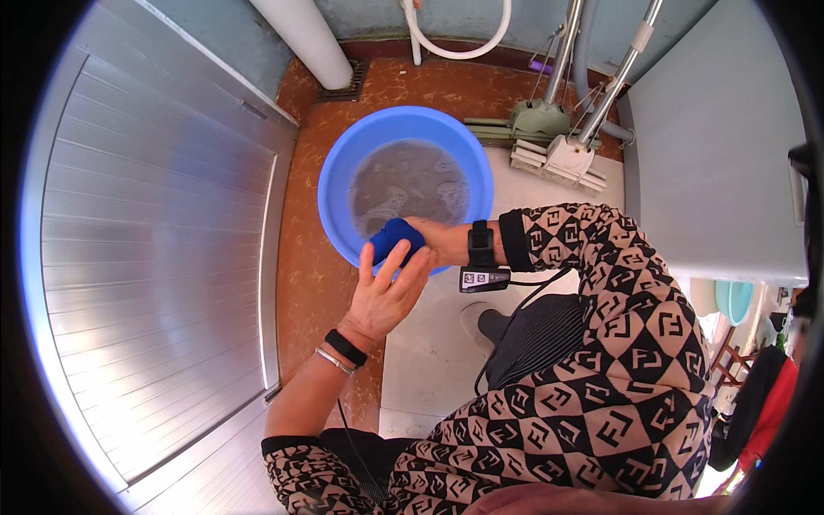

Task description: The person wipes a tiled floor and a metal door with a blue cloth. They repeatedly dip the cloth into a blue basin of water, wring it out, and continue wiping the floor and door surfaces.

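Bunched between my two hands is a dark blue cloth (pixel 396 239), over the near rim of a round blue plastic basin (pixel 331 193). My left hand (pixel 393 290) lies against the cloth from the near side, its fingers spread over it. Reaching in from the right, my right hand (pixel 432 237) grips the cloth, its fingers partly hidden by cloth and left hand. Murky grey water (pixel 412 174) with patches of suds stands in the basin.
Two sponge mops, one green (pixel 539 119) and one white (pixel 570 156), rest beyond the basin's right side. A ribbed metal door (pixel 161 225) stands at left, a pale cabinet (pixel 714 148) at right. A white pipe (pixel 309 45) meets a floor drain (pixel 347 87).
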Tool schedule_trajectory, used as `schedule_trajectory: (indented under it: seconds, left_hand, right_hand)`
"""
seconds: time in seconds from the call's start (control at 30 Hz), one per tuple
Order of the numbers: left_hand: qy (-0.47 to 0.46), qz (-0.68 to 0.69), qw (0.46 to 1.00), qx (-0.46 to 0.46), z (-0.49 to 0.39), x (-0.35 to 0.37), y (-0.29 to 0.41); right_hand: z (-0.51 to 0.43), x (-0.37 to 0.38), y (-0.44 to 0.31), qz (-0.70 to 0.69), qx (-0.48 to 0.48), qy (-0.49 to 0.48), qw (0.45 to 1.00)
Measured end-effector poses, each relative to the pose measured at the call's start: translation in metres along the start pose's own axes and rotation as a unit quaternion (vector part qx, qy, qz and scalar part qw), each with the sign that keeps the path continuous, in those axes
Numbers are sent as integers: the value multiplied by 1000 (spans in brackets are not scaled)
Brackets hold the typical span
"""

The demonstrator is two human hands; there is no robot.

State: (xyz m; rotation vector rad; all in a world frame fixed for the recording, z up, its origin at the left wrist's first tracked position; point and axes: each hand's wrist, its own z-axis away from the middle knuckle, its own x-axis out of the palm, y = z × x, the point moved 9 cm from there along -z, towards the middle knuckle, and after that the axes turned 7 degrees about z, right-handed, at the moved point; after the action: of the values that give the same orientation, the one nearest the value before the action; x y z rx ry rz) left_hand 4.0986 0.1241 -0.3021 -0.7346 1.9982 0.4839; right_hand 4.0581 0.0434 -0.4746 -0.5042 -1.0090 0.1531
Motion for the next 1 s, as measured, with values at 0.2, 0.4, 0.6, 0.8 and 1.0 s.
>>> schedule_trajectory:
  seconds: [0.2,0.4,0.6,0.8,1.0]
  left_hand:
    - [-217,-41,975,-20,-1,22,-14]
    - [-175,-2,971,-162,-4,34,-46]
    - [-97,115,909,-388,-16,57,-87]
    - [7,238,817,-525,-12,67,-101]
    - [61,527,592,-607,6,103,-88]
  right_hand:
    - [20,-8,-6,196,18,75,978]
    - [27,-14,-10,132,54,272,952]
    - [41,-18,-74,251,-99,384,883]
    - [48,14,-138,480,-337,323,743]
    - [43,18,-141,559,-311,267,720]
